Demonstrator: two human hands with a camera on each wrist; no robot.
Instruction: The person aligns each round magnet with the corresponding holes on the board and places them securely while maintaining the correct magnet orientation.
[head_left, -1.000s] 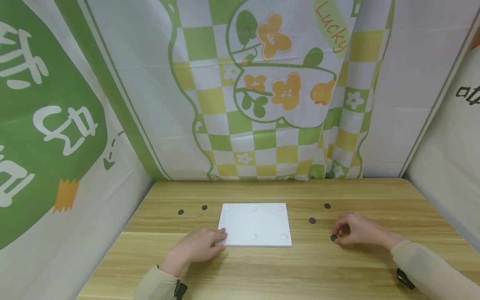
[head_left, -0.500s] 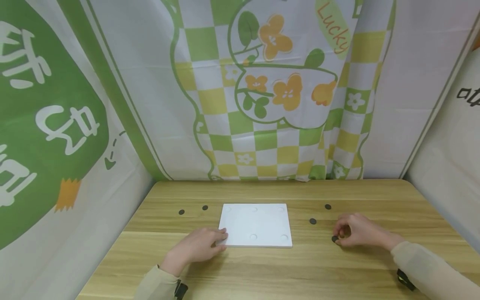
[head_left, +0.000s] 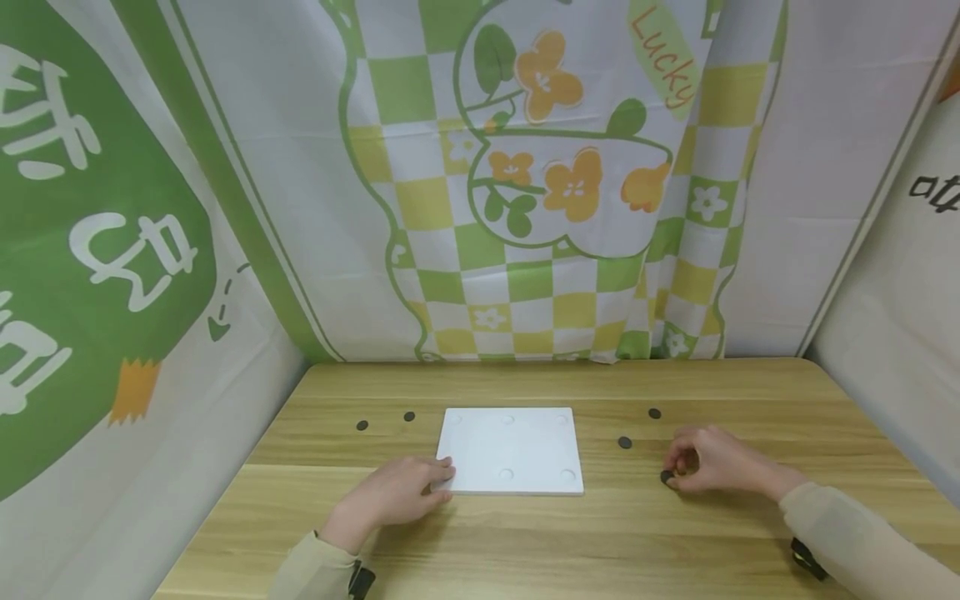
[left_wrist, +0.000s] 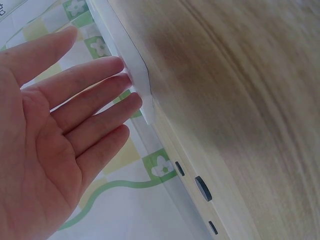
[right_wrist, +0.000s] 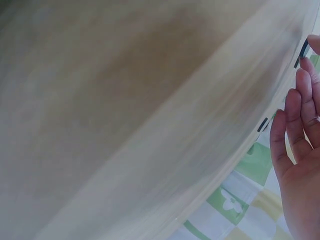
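A white rectangular board [head_left: 517, 450] with several shallow round recesses lies flat in the middle of the table. At its front left corner rests my left hand [head_left: 393, 492]; in the left wrist view its fingers [left_wrist: 102, 95] are nearly straight, tips right at the board's edge. Off to the right, my right hand [head_left: 716, 460] pinches a small black disc [head_left: 667, 477] between thumb and index finger, close over the table. The right wrist view catches this disc [right_wrist: 304, 48] at the fingertips, near the frame's edge.
Two black discs, a nearer one [head_left: 625, 442] and a farther one [head_left: 655, 413], lie right of the board. Left of it lie more discs [head_left: 362, 425]; the left wrist view shows one [left_wrist: 203, 188] hidden from the head view. A patterned curtain [head_left: 480, 292] hangs behind the table.
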